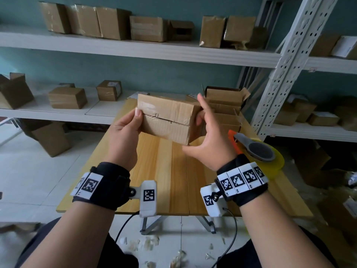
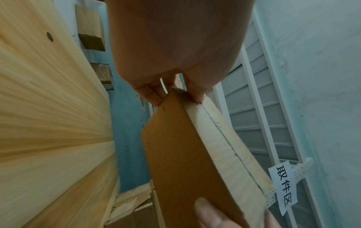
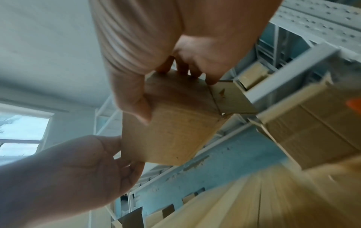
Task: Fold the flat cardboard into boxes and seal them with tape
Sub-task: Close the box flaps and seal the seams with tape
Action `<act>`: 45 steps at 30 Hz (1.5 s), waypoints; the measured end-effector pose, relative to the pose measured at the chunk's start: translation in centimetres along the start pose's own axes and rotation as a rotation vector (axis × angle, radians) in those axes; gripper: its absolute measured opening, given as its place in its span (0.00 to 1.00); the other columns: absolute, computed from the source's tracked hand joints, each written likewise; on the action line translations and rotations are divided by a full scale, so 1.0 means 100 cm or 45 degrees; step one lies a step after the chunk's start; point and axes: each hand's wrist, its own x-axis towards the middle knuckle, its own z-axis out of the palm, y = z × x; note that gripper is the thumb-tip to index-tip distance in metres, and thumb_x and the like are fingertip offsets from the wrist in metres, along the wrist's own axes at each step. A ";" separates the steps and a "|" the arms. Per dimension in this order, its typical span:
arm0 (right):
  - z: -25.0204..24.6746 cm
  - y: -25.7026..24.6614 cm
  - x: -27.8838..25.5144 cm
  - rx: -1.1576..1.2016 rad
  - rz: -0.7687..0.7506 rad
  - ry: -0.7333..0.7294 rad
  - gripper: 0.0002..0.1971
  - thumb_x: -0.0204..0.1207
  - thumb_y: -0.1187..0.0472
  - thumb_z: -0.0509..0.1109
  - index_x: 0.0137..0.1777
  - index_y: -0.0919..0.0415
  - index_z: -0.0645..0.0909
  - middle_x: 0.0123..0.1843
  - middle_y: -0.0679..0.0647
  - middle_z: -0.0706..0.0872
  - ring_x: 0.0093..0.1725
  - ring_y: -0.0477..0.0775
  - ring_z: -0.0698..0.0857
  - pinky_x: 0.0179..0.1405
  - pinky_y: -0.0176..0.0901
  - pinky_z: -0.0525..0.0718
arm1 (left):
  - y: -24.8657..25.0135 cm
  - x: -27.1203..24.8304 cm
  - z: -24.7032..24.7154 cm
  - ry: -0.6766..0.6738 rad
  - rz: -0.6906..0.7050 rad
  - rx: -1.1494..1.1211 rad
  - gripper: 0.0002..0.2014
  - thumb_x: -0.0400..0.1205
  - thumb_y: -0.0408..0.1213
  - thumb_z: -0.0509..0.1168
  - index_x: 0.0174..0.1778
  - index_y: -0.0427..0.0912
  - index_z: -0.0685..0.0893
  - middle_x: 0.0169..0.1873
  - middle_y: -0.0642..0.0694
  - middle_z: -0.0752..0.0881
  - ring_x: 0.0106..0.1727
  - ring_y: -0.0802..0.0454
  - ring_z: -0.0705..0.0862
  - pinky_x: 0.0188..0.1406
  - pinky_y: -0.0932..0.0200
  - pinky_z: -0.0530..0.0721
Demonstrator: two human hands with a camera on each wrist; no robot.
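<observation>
A small brown cardboard box (image 1: pixel 168 118), its two flaps meeting in an untaped seam, is held in the air above the pale wooden bench (image 1: pixel 170 176). The left hand (image 1: pixel 123 136) closes its grip on one end, thumb on the seam; the right hand (image 1: pixel 208 140) clasps the other end. A yellow tape dispenser with orange blade guard (image 1: pixel 258 151) lies on the bench just right of that wrist.

tape dispenser (image 1: pixel 258 151) half hidden behind right hand (image 1: pixel 210 136); left hand (image 1: pixel 123 132) fingers behind box (image 1: pixel 166 118)
</observation>
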 end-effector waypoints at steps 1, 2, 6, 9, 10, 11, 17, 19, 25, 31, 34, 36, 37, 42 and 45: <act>0.002 0.003 0.000 -0.020 0.075 0.002 0.63 0.69 0.62 0.87 0.93 0.46 0.45 0.67 0.42 0.75 0.69 0.42 0.79 0.65 0.35 0.83 | -0.003 0.000 0.002 0.045 -0.016 0.025 0.12 0.93 0.38 0.66 0.68 0.44 0.92 0.62 0.47 0.94 0.69 0.49 0.90 0.76 0.48 0.85; 0.004 0.006 0.001 -0.048 0.130 0.002 0.62 0.71 0.62 0.85 0.93 0.47 0.44 0.69 0.43 0.75 0.65 0.41 0.81 0.58 0.34 0.85 | -0.006 -0.001 0.004 0.080 -0.021 0.052 0.11 0.92 0.40 0.67 0.66 0.45 0.93 0.60 0.48 0.95 0.68 0.50 0.90 0.75 0.48 0.86; 0.004 0.018 0.003 0.021 0.350 -0.085 0.44 0.71 0.46 0.85 0.80 0.48 0.62 0.70 0.40 0.80 0.65 0.43 0.83 0.57 0.39 0.86 | -0.015 -0.003 0.007 0.083 -0.025 0.067 0.11 0.87 0.41 0.76 0.61 0.39 0.94 0.56 0.45 0.95 0.59 0.51 0.92 0.68 0.51 0.89; 0.007 0.020 0.000 0.237 0.554 -0.032 0.55 0.63 0.21 0.78 0.84 0.47 0.61 0.80 0.45 0.80 0.77 0.52 0.81 0.74 0.59 0.81 | -0.021 -0.003 0.005 -0.053 -0.138 -0.056 0.13 0.77 0.44 0.83 0.50 0.42 0.91 0.52 0.39 0.92 0.54 0.44 0.89 0.61 0.44 0.86; 0.007 0.020 0.000 0.250 0.601 0.009 0.61 0.62 0.18 0.75 0.88 0.49 0.57 0.85 0.48 0.76 0.82 0.56 0.77 0.78 0.63 0.77 | -0.024 -0.003 0.007 -0.090 -0.159 -0.079 0.14 0.75 0.44 0.84 0.48 0.44 0.88 0.52 0.38 0.90 0.54 0.44 0.88 0.58 0.45 0.86; 0.006 0.017 -0.001 0.228 0.633 0.047 0.64 0.62 0.17 0.74 0.91 0.50 0.51 0.89 0.52 0.70 0.85 0.59 0.72 0.80 0.64 0.73 | -0.027 -0.004 0.009 -0.125 -0.155 -0.083 0.16 0.73 0.44 0.86 0.47 0.45 0.86 0.52 0.39 0.89 0.54 0.44 0.88 0.57 0.46 0.86; 0.008 0.014 -0.004 0.120 0.698 0.160 0.58 0.73 0.23 0.69 0.92 0.57 0.54 0.91 0.57 0.65 0.89 0.62 0.67 0.82 0.58 0.70 | -0.034 -0.018 0.022 -0.190 0.021 0.316 0.32 0.69 0.59 0.87 0.59 0.48 0.81 0.61 0.45 0.91 0.64 0.48 0.91 0.62 0.44 0.92; 0.011 0.020 -0.004 0.046 0.607 0.161 0.46 0.77 0.26 0.68 0.85 0.58 0.70 0.81 0.56 0.80 0.81 0.61 0.78 0.72 0.52 0.79 | -0.038 -0.020 0.022 -0.147 0.008 0.395 0.35 0.67 0.63 0.87 0.60 0.51 0.79 0.63 0.45 0.89 0.66 0.49 0.90 0.62 0.40 0.92; 0.020 0.031 -0.004 -0.173 0.482 0.071 0.27 0.86 0.32 0.61 0.48 0.57 0.82 0.38 0.55 0.87 0.38 0.56 0.86 0.33 0.47 0.80 | -0.036 -0.025 0.021 -0.074 -0.082 0.504 0.44 0.74 0.61 0.82 0.81 0.42 0.74 0.64 0.51 0.89 0.60 0.57 0.91 0.56 0.55 0.93; 0.016 0.029 -0.003 -0.091 0.494 0.029 0.27 0.86 0.35 0.64 0.34 0.55 0.73 0.26 0.49 0.71 0.27 0.51 0.74 0.30 0.44 0.69 | -0.040 -0.022 0.012 -0.211 0.011 0.868 0.39 0.71 0.80 0.71 0.65 0.51 0.87 0.51 0.55 0.94 0.52 0.58 0.93 0.52 0.49 0.95; 0.016 0.026 -0.005 -0.195 0.491 0.016 0.34 0.73 0.20 0.67 0.39 0.55 0.73 0.28 0.51 0.77 0.28 0.51 0.77 0.29 0.45 0.73 | -0.036 -0.022 0.009 -0.269 0.020 1.038 0.48 0.69 0.87 0.63 0.66 0.46 0.85 0.48 0.54 0.93 0.47 0.56 0.93 0.47 0.48 0.95; 0.017 0.027 -0.005 -0.259 0.483 0.060 0.39 0.66 0.17 0.69 0.41 0.59 0.77 0.31 0.56 0.83 0.30 0.52 0.81 0.29 0.45 0.76 | -0.031 -0.022 0.011 -0.302 0.002 1.105 0.39 0.77 0.79 0.63 0.62 0.44 0.86 0.43 0.52 0.92 0.42 0.55 0.91 0.40 0.52 0.91; 0.016 0.029 -0.004 -0.274 0.472 0.100 0.40 0.66 0.18 0.70 0.40 0.61 0.79 0.30 0.57 0.81 0.28 0.53 0.79 0.28 0.45 0.75 | -0.027 -0.022 0.012 -0.316 0.029 1.186 0.33 0.82 0.74 0.62 0.56 0.44 0.86 0.40 0.50 0.90 0.40 0.53 0.89 0.36 0.55 0.86; 0.005 0.033 -0.003 -0.304 0.444 0.115 0.34 0.74 0.24 0.69 0.32 0.57 0.69 0.25 0.52 0.68 0.25 0.52 0.69 0.27 0.43 0.66 | -0.018 -0.012 -0.004 -0.385 0.129 1.260 0.31 0.90 0.61 0.60 0.41 0.36 0.90 0.35 0.40 0.91 0.38 0.41 0.90 0.45 0.38 0.91; 0.000 0.035 -0.003 -0.280 0.426 0.076 0.33 0.80 0.29 0.66 0.31 0.57 0.68 0.25 0.53 0.69 0.25 0.53 0.70 0.28 0.43 0.67 | -0.016 -0.014 -0.005 -0.349 0.139 1.157 0.28 0.88 0.60 0.66 0.42 0.36 0.93 0.33 0.42 0.92 0.35 0.49 0.90 0.43 0.45 0.92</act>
